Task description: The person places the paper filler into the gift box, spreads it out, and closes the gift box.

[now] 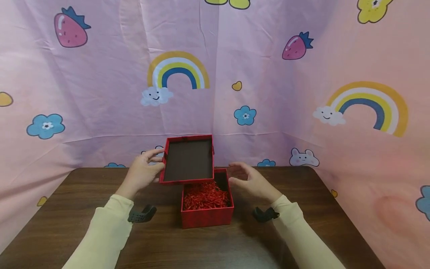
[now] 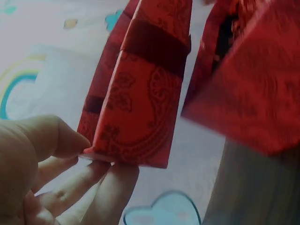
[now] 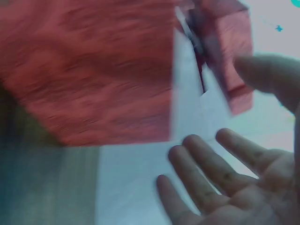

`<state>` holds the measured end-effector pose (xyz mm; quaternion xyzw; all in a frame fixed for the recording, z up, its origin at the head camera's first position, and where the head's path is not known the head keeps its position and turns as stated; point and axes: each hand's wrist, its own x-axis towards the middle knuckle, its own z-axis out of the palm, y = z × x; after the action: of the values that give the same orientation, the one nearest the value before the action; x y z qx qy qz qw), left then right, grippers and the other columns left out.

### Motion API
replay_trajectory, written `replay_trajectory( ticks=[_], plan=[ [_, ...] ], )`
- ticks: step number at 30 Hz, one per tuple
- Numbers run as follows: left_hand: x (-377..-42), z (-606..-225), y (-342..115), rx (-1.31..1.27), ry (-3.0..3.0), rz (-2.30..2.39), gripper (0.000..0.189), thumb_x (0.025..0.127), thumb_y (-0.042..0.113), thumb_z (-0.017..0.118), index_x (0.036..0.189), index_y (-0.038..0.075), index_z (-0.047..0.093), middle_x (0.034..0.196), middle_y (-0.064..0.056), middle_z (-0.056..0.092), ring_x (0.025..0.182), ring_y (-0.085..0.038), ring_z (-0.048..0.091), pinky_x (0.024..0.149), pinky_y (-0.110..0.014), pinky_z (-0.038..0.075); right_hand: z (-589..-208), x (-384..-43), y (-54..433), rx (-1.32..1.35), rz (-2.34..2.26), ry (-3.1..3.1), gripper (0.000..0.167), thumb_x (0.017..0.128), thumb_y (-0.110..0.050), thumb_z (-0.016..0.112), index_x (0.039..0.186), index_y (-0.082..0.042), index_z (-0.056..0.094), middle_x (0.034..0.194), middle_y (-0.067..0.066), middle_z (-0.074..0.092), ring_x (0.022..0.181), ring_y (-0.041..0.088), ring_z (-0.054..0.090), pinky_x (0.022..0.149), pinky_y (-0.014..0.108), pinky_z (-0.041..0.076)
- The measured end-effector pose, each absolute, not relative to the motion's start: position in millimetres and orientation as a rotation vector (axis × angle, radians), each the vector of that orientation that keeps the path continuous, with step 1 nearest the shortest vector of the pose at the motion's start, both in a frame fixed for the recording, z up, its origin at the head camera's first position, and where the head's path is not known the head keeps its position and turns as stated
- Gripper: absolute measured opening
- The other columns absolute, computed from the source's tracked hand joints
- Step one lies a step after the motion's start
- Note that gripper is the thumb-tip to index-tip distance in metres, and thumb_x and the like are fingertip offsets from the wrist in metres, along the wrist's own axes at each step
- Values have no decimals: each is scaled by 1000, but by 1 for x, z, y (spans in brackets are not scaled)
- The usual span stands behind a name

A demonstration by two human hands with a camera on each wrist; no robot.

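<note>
My left hand (image 1: 143, 172) pinches the left edge of a red box lid (image 1: 189, 160), thumb on one side and fingers on the other. Its dark inner face is turned toward the head camera. In the left wrist view the lid (image 2: 140, 89) shows a swirling pattern and a darker ribbon band across its side. Below and behind the lid, a red box (image 1: 207, 218) stands uncovered on the table, filled with red shredded paper (image 1: 205, 197). The lid hides part of its back left. My right hand (image 1: 250, 180) hovers beside the box's right wall, fingers spread and holding nothing.
The box stands on a dark brown wooden table (image 1: 151, 246). A printed cloth (image 1: 111, 93) with rainbows, strawberries and flowers hangs behind the table and along its sides. Dark straps (image 1: 142, 214) circle both wrists over cream sleeves (image 1: 107, 228).
</note>
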<state>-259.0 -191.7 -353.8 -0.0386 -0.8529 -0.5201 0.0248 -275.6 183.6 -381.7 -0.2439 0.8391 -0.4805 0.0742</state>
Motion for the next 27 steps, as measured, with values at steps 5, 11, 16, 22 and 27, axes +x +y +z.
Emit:
replay_trajectory(
  ticks=[5,11,16,22,27],
  plan=[
    [-257,-344,-168,-80,-2617,-1547,61,96,13,57,156,18,47,140,-21,60,74,-20,69,65,-41,63,-356,-276,174,-755,-1477,2619,45,103,-27,66,143,-9,57,126,13,68,114,27,66,96,44,57],
    [-245,-334,-147,-34,-2574,-1426,67,93,13,60,158,19,45,138,-17,64,55,-16,58,50,-28,51,-347,-278,166,-825,-1437,2630,52,100,-17,67,149,-6,52,116,10,68,101,22,67,87,37,59],
    [-238,-333,-133,-51,-2534,-1352,64,94,16,60,156,19,47,139,-13,65,84,-24,73,54,-28,47,-348,-276,166,-865,-1442,2660,51,97,-8,67,146,-4,55,109,10,67,91,21,66,82,39,59],
    [-235,-341,-127,-56,-2476,-1462,55,98,12,59,153,11,51,143,-12,61,111,-27,71,69,-27,57,-345,-272,167,-780,-1432,2701,57,99,-10,59,155,-11,48,113,9,68,91,20,64,79,33,55],
    [-235,-348,-121,-84,-2362,-1493,53,98,5,62,150,9,54,135,-13,62,116,-27,67,84,-26,58,-335,-267,166,-699,-1311,2839,58,99,-17,60,155,-12,48,105,7,64,91,22,57,78,38,52]
  ],
)
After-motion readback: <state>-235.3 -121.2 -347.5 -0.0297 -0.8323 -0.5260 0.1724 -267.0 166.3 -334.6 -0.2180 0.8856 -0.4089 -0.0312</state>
